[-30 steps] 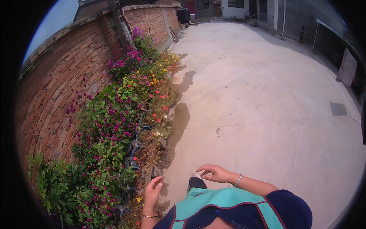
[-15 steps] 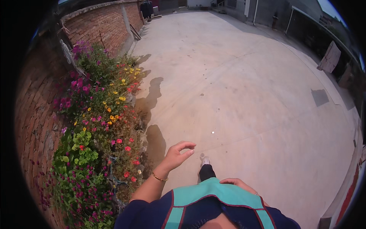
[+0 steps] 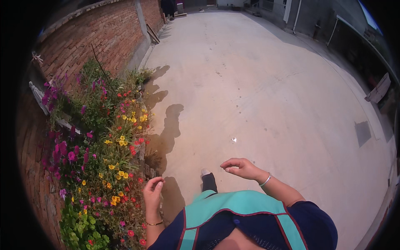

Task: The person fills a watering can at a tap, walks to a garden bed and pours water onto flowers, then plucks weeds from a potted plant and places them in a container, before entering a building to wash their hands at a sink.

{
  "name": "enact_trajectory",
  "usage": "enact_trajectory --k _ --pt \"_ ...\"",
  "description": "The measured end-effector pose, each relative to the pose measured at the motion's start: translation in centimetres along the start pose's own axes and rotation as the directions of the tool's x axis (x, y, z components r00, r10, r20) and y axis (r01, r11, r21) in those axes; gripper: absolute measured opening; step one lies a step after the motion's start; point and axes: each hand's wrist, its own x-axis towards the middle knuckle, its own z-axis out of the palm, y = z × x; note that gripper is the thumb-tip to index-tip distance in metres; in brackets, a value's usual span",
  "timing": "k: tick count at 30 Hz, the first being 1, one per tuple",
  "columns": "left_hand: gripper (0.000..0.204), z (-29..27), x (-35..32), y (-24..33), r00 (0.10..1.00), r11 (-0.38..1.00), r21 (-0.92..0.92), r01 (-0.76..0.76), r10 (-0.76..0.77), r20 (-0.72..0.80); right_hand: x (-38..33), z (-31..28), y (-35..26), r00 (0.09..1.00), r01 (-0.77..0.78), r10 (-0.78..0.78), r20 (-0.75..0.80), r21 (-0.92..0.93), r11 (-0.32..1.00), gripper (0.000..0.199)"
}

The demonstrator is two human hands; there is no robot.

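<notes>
My left hand point(image 3: 153, 193) is held up at the left of my body, beside the flower bed, with a thin gold-coloured bracelet on its wrist. Its fingers bend loosely with a gap to the thumb, and I see nothing between them. In front of my apron, over the concrete, my right hand point(image 3: 243, 168) is also loosely curved and holds nothing visible; a silver-coloured bangle point(image 3: 265, 180) circles that wrist. A teal apron point(image 3: 233, 204) with dark red trim covers my front. One shoe point(image 3: 205, 171) and a dark trouser leg show below it.
Flowering plants point(image 3: 121, 146) in yellow, red and magenta line the left side along a brick wall point(image 3: 100, 33). Pale concrete point(image 3: 250, 83) stretches ahead. A small bright white thing point(image 3: 234, 139) lies on it. Cloth point(image 3: 378, 88) hangs at the far right.
My right hand has swung forward from the apron, while my left has dropped back and to the left. The view has shifted forward along the flower bed, and a different foot position shows.
</notes>
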Motion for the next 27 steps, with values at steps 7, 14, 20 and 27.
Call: enact_trajectory --k 7,14,20,27 --pt "0.016 10.5 32.7 2.7 0.979 0.999 -0.051 -0.012 0.022 0.203 22.4 -13.7 -1.7 0.994 -0.101 0.09 0.066 0.203 0.974 0.023" --pt "0.016 27.1 63.6 4.5 0.687 0.943 0.007 -0.332 0.236 0.688 41.6 -32.3 0.2 0.978 0.077 0.001 -0.21 0.362 0.929 0.019" --pt "0.004 33.0 85.3 2.1 0.78 0.987 -0.143 -0.076 0.149 0.608 63.6 -49.4 -1.0 0.994 0.07 -0.044 -0.101 0.263 0.962 0.009" --pt "0.011 32.0 111.5 3.8 0.914 0.92 -0.301 -0.249 0.327 0.242 94.2 -65.3 -9.3 0.913 0.295 -0.342 0.225 0.215 0.931 0.015"
